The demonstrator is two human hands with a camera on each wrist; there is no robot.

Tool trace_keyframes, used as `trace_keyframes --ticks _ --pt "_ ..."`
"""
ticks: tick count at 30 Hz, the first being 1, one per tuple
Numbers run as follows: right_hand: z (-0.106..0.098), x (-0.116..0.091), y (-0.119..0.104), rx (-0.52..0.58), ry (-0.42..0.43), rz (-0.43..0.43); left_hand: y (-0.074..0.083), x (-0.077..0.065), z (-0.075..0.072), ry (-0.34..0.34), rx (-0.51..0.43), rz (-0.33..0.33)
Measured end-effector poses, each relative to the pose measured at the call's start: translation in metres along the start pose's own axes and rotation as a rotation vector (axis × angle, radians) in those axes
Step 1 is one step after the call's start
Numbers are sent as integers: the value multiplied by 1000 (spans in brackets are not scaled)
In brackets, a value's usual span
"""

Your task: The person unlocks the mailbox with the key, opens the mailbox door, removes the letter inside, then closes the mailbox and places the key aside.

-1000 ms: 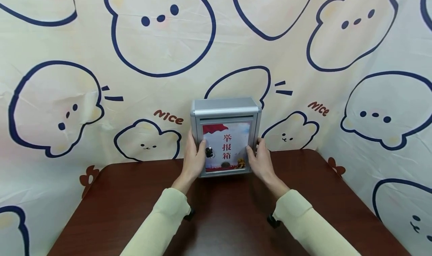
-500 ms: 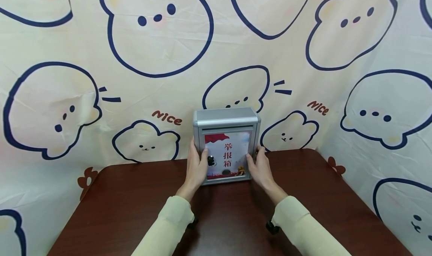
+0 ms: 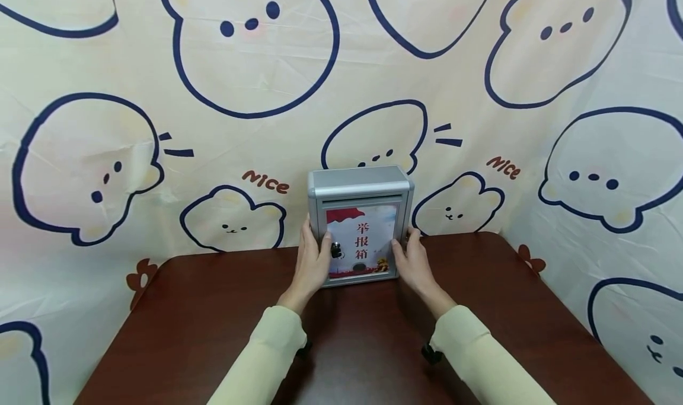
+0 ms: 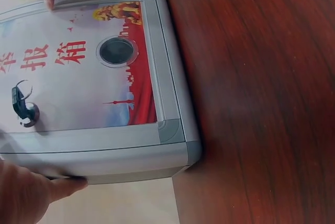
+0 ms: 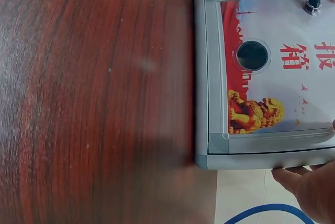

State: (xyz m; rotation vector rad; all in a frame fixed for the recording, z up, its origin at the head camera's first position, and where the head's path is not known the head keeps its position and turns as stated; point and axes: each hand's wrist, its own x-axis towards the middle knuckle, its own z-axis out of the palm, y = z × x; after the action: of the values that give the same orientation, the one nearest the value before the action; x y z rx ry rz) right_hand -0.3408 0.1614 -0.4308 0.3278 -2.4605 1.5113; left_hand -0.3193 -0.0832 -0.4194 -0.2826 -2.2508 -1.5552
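Observation:
A silver-framed report box (image 3: 347,230) stands upright at the back of the table, its front panel facing me and printed with red characters. My left hand (image 3: 311,262) grips its left side, thumb along the front frame. On the opposite side my right hand (image 3: 416,268) holds the box in the same way. A key sits in the lock (image 4: 30,115) on the panel's left part, and a round dark window (image 5: 252,55) shows near the bottom. The box's lower edge is at the tabletop; whether it bears fully on it I cannot tell. Its back is hidden.
The dark red-brown wooden table (image 3: 224,310) spreads out before and beside the box. Right behind it hangs a pale cloth (image 3: 299,138) with blue cartoon outlines, which also lines both sides.
Both hands have brought the box down toward the tabletop since one second ago. Over the last half second it has hardly moved, and the grip looks the same.

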Motion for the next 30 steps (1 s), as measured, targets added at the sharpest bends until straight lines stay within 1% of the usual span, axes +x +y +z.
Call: trace_keyframes --ticks 3,7,11,14,16,19,22,26,28,30 --pt "-3 1 1 -16 -10 -1 0 1 -1 -14 2 9" --pt "-5 0 3 -81 -27 -11 0 1 -7 -29 0 16" --pt "-9 -5 3 -197 -26 -37 2 0 -17 -38 31 17" --pt "-12 -11 0 -307 5 -53 4 -1 -25 -44 89 17" --pt "-14 -16 -5 -375 25 -57 6 -1 -32 -47 135 30" --pt "-17 -24 -13 -454 39 -54 13 2 -44 -40 201 78" --pt "-19 -31 -23 -507 31 -76 24 9 -56 -19 251 137" --pt "-15 -34 -38 -572 7 -166 45 24 -72 13 313 215" --pt "-10 -34 -46 -588 -12 -222 55 33 -78 12 352 256" --pt "-2 -34 -55 -587 -37 -264 63 41 -82 -3 407 289"
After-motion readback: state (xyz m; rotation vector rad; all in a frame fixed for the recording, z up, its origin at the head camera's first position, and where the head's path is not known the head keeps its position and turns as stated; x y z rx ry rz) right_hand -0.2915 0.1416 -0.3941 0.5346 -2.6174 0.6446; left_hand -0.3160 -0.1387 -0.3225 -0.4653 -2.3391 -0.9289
